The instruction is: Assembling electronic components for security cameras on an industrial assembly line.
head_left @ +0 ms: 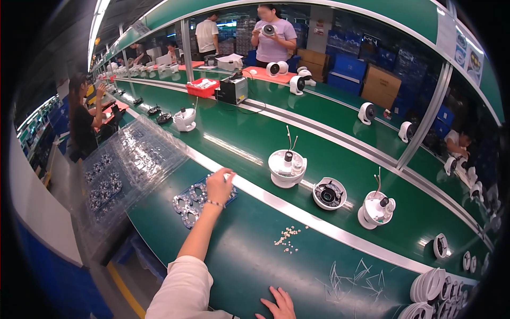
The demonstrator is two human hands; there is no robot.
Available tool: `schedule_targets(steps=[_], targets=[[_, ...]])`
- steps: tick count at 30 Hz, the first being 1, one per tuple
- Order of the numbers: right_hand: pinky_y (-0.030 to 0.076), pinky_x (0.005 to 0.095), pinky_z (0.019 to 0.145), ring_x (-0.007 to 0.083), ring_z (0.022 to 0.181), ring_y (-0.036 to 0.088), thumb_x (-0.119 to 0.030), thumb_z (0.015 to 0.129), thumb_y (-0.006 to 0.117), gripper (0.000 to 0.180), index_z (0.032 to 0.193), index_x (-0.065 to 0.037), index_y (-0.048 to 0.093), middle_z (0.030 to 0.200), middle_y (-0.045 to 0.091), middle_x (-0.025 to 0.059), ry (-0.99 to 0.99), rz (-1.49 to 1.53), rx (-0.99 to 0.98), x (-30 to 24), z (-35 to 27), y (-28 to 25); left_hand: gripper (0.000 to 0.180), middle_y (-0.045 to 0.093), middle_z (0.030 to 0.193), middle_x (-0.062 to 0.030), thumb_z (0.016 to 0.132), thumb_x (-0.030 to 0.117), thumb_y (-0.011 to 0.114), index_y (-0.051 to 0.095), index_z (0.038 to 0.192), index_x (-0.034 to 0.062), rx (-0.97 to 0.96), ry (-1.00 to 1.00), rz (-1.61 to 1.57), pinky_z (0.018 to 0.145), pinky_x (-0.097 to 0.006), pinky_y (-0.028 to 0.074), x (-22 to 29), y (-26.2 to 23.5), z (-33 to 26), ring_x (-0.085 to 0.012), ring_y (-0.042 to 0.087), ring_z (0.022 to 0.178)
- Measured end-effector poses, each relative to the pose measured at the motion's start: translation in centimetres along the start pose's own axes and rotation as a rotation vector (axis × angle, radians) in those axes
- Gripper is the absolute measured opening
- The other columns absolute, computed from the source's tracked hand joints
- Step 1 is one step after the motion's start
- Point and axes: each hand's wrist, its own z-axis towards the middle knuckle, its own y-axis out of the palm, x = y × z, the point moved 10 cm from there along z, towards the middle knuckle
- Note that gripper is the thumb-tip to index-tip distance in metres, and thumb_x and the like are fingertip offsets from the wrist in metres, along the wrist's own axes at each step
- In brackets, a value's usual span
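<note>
Stretching across the whole view, the green conveyor belt (340, 159) curves from far left to lower right, edged nearest the person by a silver rail (297, 210) that serves as landmark. Beyond the rail the belt has broad open green between three white camera housings: one with upright wires (287, 168), a shallow open shell (329, 193) and another wired base (375, 209). On the near side of the rail lies a green bench strip (249, 266), mostly bare around a small scatter of pale bits (287, 238) and thin wire clippings (353, 276). Left of the rail's near stretch, clear plastic trays (133, 159) are stacked, their contents hard to make out through glare. The left hand (219, 184) reaches up to the rail, fingers curled together over a blue tray of round ring-shaped boards (192, 203); whether it pinches one cannot be told. The right hand (278, 304) lies flat on the bench, fingers spread, cut off by the lower edge. White rings (433, 287) at lower right are cropped. Other workers (272, 33) stand far beyond the rail.
</note>
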Motion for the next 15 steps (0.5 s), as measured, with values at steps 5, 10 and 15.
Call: schedule_targets(steps=[5,10,15], targets=[[0.024,0.0493,0.098,0.0405,0.12,0.027,-0.018,0.066,0.066,0.046,0.107,-0.003,0.05,0.13,0.03,0.022,0.006,0.011,-0.002,0.0,0.2,0.0,0.01,0.061,0.073,-0.0069,0.07,0.017,0.065,0.059,0.073,0.0081,-0.442,0.467,-0.4,0.064,-0.033,0.045,13.1,3.3,-10.4,-0.0234,0.058,0.068],[0.024,0.0494,0.098,0.0409,0.12,0.026,-0.017,0.067,0.065,0.045,0.107,-0.003,0.05,0.131,0.029,0.0221,0.009,-0.027,-0.023,0.3,0.0,0.3,0.014,0.062,0.08,-0.0055,0.068,0.015,0.067,0.059,0.076,0.0067,-0.565,0.424,-0.532,0.072,-0.032,0.045,13.5,5.4,-14.0,-0.0208,0.06,0.083],[0.023,0.0491,0.099,0.0413,0.119,0.027,-0.017,0.067,0.065,0.045,0.107,-0.003,0.05,0.13,0.03,0.0219,0.018,0.001,-0.045,-0.1,0.4,-0.2,0.013,0.062,0.086,-0.0043,0.067,0.014,0.067,0.061,0.076,0.0062,-0.479,0.456,-0.467,0.077,-0.034,0.044,13.0,4.8,-12.8,-0.0232,0.057,0.092]])
